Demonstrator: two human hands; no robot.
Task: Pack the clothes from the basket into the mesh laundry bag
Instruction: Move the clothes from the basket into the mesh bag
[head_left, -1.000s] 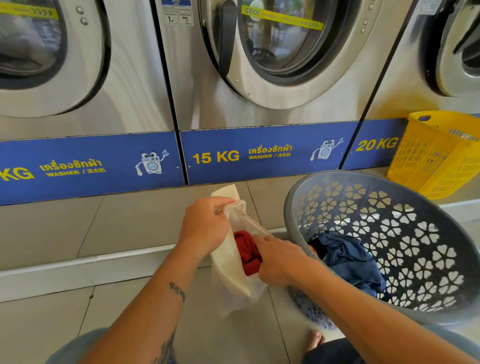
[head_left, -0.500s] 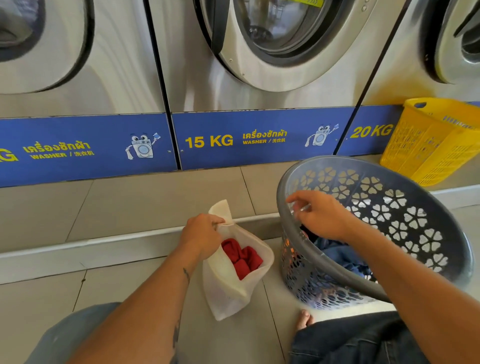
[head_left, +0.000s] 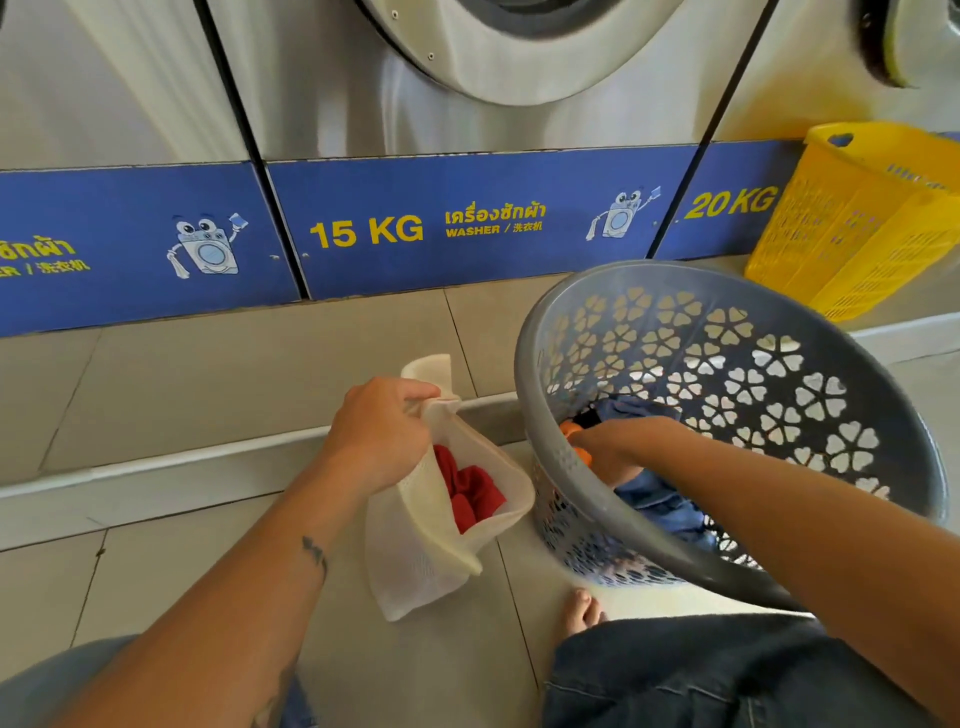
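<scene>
Three washers above tiled floor (head_left: 156, 571); left hand (head_left: 382, 431) pinching mesh bag (head_left: 431, 540); right hand (head_left: 618, 441) grip unclear.

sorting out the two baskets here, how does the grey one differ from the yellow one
The grey basket is round with flower-shaped holes; the yellow basket is squarish with fine slots. The grey basket holds clothes and the right hand; the yellow basket's inside is hidden. Both are perforated and tilted.

Bare forearms, small dark tattoo (head_left: 314, 553) on left forearm, dark denim jeans (head_left: 701, 675), bare foot (head_left: 584, 610)
</scene>
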